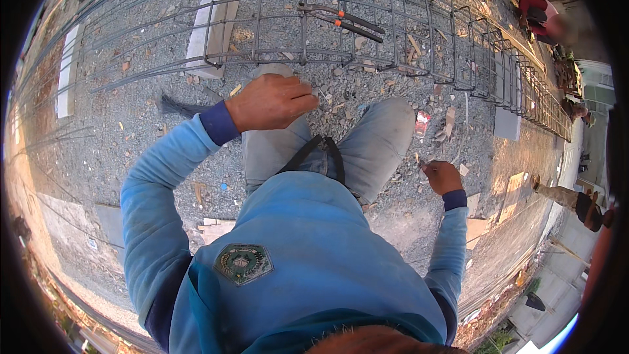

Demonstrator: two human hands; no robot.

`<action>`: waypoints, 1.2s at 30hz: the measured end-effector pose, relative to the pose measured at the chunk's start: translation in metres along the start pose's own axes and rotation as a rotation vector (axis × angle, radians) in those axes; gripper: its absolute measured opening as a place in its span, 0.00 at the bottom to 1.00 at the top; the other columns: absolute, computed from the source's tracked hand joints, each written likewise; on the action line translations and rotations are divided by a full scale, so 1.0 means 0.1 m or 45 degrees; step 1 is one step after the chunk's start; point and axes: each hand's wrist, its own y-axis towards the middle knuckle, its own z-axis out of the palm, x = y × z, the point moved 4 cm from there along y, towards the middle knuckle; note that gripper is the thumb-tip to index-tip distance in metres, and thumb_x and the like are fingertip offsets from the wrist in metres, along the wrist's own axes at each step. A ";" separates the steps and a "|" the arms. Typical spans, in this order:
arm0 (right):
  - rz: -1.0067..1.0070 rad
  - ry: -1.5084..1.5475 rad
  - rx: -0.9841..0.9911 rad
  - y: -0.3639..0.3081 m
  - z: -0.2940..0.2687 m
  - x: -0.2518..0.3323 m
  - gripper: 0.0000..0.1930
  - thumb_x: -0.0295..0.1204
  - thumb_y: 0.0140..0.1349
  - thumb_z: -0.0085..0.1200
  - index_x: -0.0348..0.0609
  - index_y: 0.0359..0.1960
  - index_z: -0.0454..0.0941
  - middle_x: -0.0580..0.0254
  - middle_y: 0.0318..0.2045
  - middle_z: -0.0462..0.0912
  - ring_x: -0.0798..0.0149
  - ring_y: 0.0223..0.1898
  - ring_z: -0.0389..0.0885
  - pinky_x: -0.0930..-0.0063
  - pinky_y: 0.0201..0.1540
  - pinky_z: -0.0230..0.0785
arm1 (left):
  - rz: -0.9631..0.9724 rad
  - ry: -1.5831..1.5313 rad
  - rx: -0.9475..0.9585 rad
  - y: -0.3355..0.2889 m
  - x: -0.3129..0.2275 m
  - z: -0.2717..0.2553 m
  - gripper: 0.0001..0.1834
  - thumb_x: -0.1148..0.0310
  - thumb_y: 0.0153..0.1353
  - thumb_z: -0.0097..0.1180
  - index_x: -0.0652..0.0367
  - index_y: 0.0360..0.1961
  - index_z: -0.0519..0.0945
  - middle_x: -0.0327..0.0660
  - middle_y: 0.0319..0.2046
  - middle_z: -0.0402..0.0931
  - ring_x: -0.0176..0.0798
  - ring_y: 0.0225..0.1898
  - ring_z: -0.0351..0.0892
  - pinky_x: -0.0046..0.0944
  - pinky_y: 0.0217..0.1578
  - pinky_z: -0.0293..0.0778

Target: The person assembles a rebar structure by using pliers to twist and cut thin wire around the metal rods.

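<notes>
Right hand (443, 177), fingers' contents unclear

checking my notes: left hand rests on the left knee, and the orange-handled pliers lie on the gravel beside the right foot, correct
Not quite. The head view shows the left hand resting on the left knee, but the orange-handled pliers lie on top of the rebar cage ahead of the knees, not on the gravel beside the right foot.

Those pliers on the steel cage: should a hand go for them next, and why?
Probably yes: the left hand rests on the knee, nearest the pliers lying untouched atop the rebar cage. The right hand seems to pinch thin wire by the gravel, though that is hard to tell.
</notes>
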 end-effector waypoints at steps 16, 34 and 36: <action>-0.760 0.266 -0.864 0.66 -0.44 2.33 0.09 0.30 0.60 0.52 0.41 0.39 0.80 0.53 0.33 0.82 0.51 0.32 0.81 0.64 0.34 0.73 | -0.719 -0.480 -0.593 0.07 0.42 0.80 0.07 0.70 0.61 0.52 0.60 0.38 0.79 0.48 0.34 0.79 0.50 0.35 0.79 0.43 0.35 0.73; -0.729 -1.048 -0.702 2.07 -0.74 2.90 0.08 0.30 0.55 0.50 0.43 0.29 0.81 0.54 0.30 0.82 0.51 0.33 0.82 0.56 0.34 0.74 | -1.462 -0.631 -0.800 -0.09 0.53 1.93 0.24 0.64 0.61 0.51 0.72 0.54 0.69 0.64 0.53 0.68 0.63 0.57 0.64 0.50 0.58 0.61; -0.786 -1.037 -0.501 2.26 -0.53 2.94 0.08 0.30 0.55 0.51 0.41 0.31 0.81 0.52 0.30 0.83 0.50 0.35 0.82 0.54 0.37 0.74 | -1.547 -0.594 -0.849 -0.04 0.63 2.02 0.24 0.64 0.61 0.51 0.72 0.54 0.69 0.64 0.53 0.68 0.63 0.58 0.64 0.51 0.58 0.60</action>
